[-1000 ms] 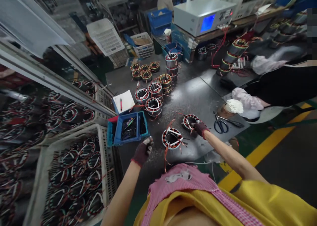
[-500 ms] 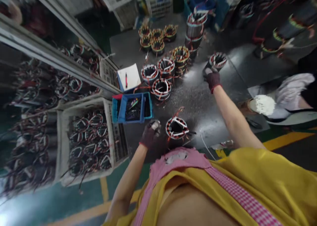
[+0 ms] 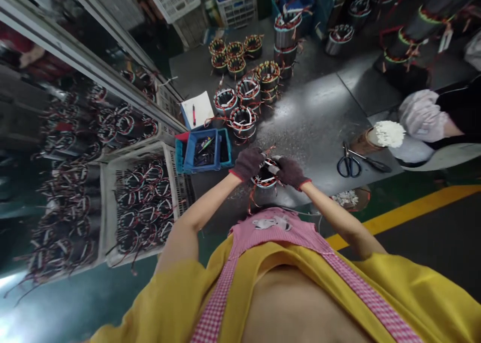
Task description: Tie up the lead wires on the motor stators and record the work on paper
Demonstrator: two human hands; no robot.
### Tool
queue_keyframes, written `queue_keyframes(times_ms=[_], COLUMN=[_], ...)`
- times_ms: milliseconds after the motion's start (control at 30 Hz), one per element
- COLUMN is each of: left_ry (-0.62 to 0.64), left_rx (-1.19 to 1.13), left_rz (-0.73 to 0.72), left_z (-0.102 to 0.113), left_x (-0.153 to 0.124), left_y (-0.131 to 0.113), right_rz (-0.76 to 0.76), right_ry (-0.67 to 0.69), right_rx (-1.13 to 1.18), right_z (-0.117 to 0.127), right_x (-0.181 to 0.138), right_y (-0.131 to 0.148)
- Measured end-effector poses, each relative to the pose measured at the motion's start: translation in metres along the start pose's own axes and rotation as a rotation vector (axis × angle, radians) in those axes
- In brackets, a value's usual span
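A motor stator (image 3: 264, 184), with red and black wires and white sleeves round its rim, stands on the dark table right in front of me. My left hand (image 3: 248, 163), in a dark glove, grips the rim on its left far side, fingers closed. Across from it, my gloved right hand (image 3: 290, 172) closes on the right far side of the same rim, near a white sleeve. The fingertips of both hands nearly meet, and the gloves partly hide the stator. Just behind stands another wired stator (image 3: 242, 122).
Blue bins (image 3: 201, 151) with small dark parts sit left, beside a notepad (image 3: 197, 110). A crate (image 3: 171, 183) of stators stands at the table's left edge. Scissors (image 3: 349, 165) and a container of white pieces (image 3: 389, 133) lie right, near another person's sleeve (image 3: 423, 115).
My right hand has left another stator, which now stands farther back, and come to the near stator. My left hand has moved right from beside the bins onto that stator.
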State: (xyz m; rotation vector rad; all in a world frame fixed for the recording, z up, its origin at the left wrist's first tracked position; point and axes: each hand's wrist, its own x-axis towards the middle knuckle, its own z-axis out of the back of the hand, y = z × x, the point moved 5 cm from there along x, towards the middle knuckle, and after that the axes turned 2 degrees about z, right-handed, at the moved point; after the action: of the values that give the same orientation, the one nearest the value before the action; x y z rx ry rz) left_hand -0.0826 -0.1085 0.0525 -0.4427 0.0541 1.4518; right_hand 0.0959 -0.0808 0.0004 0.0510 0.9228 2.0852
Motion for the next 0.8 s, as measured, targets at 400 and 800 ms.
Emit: queue_keyframes(times_ms=[400, 800], left_ry=[-0.020, 0.125], left_rx=[0.107, -0.299], left_rz=[-0.046, 0.143], left_z=[0.011, 0.002], left_x=[-0.001, 0.025], left_y=[-0.005, 0.009], right_rz=[0.074, 0.023], right_ry=[0.025, -0.076], right_rx=[-0.165, -0.190], right_z=[0.007, -0.007], right_x=[0.001, -0.005], right_y=[0.013, 0.020])
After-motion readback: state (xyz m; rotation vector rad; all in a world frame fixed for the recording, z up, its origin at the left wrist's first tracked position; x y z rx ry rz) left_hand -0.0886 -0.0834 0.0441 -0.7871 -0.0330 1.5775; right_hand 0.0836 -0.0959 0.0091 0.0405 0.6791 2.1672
